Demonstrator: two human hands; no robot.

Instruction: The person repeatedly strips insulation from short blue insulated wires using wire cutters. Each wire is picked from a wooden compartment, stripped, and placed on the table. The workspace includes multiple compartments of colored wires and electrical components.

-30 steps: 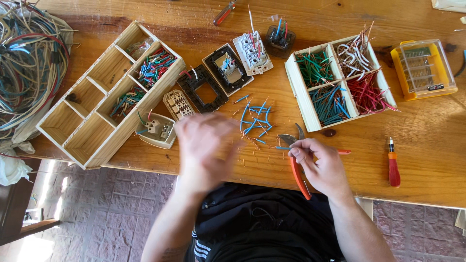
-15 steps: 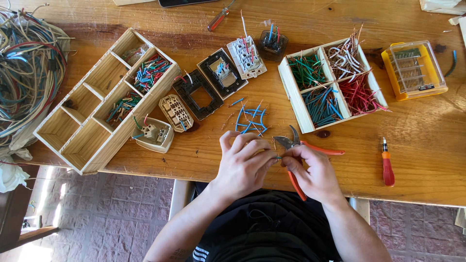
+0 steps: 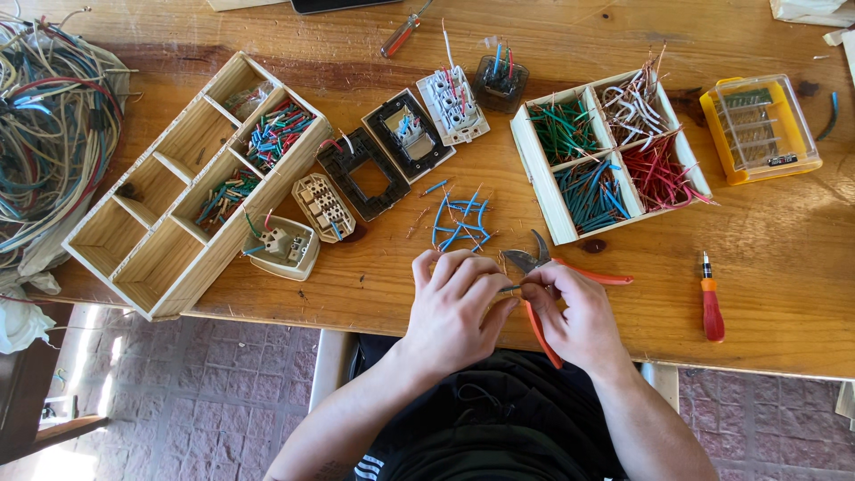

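Far left: tangled cables (image 3: 49,125), then divided wooden tray (image 3: 191,183). Near edge of surface (image 3: 784,267): left hand (image 3: 454,307) and right hand (image 3: 579,316) together pinching a thin wire (image 3: 509,287), orange-handled pliers (image 3: 543,294) under right. Right: wire box (image 3: 614,151), red screwdriver (image 3: 711,298).

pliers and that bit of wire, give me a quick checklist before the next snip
1. Right hand grips the orange-handled pliers: ok.
2. Left hand pinches a thin wire piece up to the pliers' head: ok.
3. Wire seated between the blades: cannot tell, fingers hide it.
4. Left fingertips clear of the blades: cannot tell, they sit very close.
5. Loose blue wire pieces lie apart from the hands on the wooden table: ok.
6. Sorting box with green, white, blue and red wires sits open near the right hand: ok.
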